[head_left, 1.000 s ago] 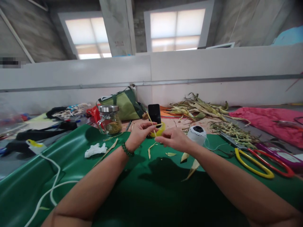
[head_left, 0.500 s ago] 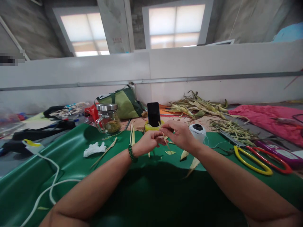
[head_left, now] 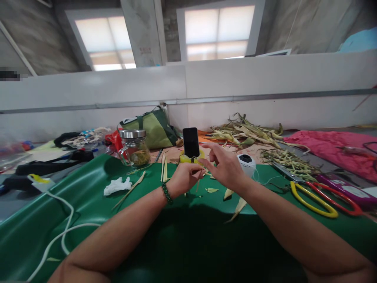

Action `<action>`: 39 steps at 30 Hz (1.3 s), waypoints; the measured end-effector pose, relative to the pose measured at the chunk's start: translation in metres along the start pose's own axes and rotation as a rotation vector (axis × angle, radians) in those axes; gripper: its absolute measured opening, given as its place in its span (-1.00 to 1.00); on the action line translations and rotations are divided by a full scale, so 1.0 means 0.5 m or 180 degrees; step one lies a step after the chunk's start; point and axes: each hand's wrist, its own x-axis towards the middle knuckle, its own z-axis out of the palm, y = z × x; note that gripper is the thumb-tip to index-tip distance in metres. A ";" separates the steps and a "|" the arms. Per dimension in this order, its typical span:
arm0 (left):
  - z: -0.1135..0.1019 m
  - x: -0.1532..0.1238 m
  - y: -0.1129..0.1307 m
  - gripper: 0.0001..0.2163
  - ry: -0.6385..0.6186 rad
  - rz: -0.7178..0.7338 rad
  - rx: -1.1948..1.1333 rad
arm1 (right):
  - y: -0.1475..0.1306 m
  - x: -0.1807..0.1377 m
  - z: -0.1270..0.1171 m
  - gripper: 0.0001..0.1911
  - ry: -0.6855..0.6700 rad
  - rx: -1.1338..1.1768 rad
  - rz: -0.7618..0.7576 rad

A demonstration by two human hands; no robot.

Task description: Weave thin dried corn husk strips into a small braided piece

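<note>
My left hand (head_left: 185, 177), with a green bead bracelet at the wrist, is closed around thin pale leaf strips (head_left: 202, 173) above the green mat (head_left: 88, 204). Close beside it on the right, my right hand (head_left: 225, 167) has its fingers spread and touches the end of the strips. A few cut leaf pieces (head_left: 212, 190) lie on the mat just below both hands. A white spool of thread (head_left: 246, 163) stands right behind my right hand. A black phone (head_left: 191, 142) is propped upright in a yellow holder behind my hands.
A lidded glass jar (head_left: 134, 147) and a green bag (head_left: 153, 127) stand at the back left. Dried leaves (head_left: 250, 135) are heaped at the back right. Yellow and red scissors (head_left: 324, 198) lie at right. A white cable (head_left: 61, 232) and crumpled tissue (head_left: 118, 185) lie at left.
My hands dropped from a raised pinch on one upright strip to a lower position. My right hand has opened its fingers; my left stays closed on the strips.
</note>
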 end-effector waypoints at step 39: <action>-0.052 0.006 0.028 -0.71 0.0334 -0.0797 -0.2411 | -0.005 -0.006 0.008 -0.73 -0.0197 -0.0929 -0.0694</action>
